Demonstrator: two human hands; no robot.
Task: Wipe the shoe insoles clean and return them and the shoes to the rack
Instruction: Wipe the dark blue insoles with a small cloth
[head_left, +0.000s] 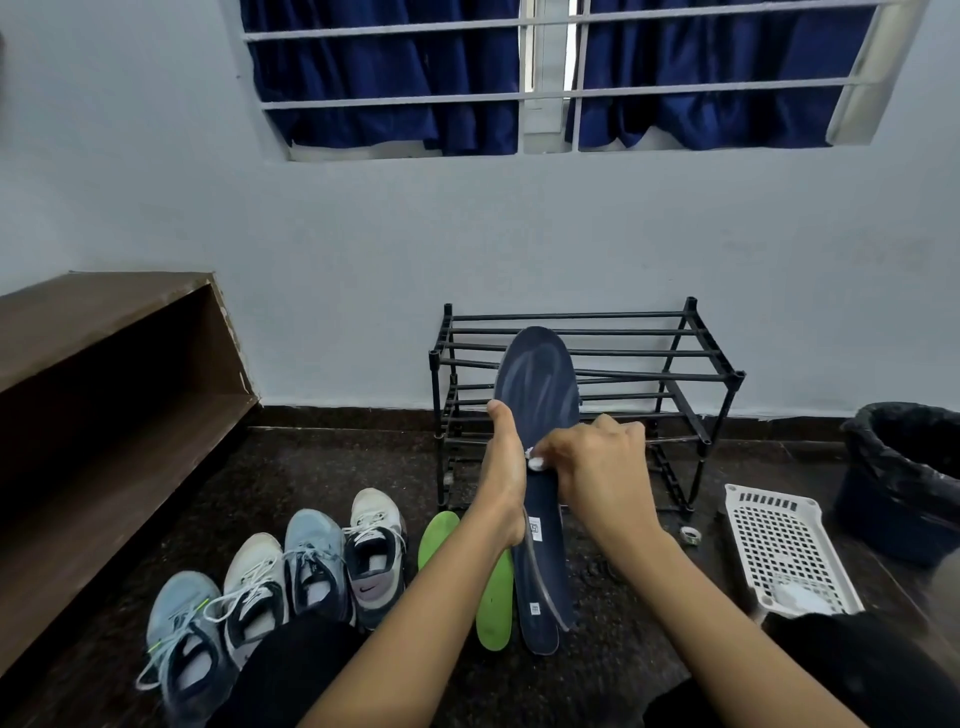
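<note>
Left hand (501, 483) grips a navy foam insole (537, 379) upright before the black metal shoe rack (691, 374); right hand (597, 462) pinches a small white wipe (535, 462) against it.

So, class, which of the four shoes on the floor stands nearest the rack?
The white shoe at the right end of the row; the other three line up to its left, farther from the black rack.

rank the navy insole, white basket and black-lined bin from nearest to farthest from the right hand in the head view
1. navy insole: touching the right hand, which holds a white wipe against it.
2. white basket: on the floor, to the right.
3. black-lined bin: farthest right, beyond the basket.
</note>
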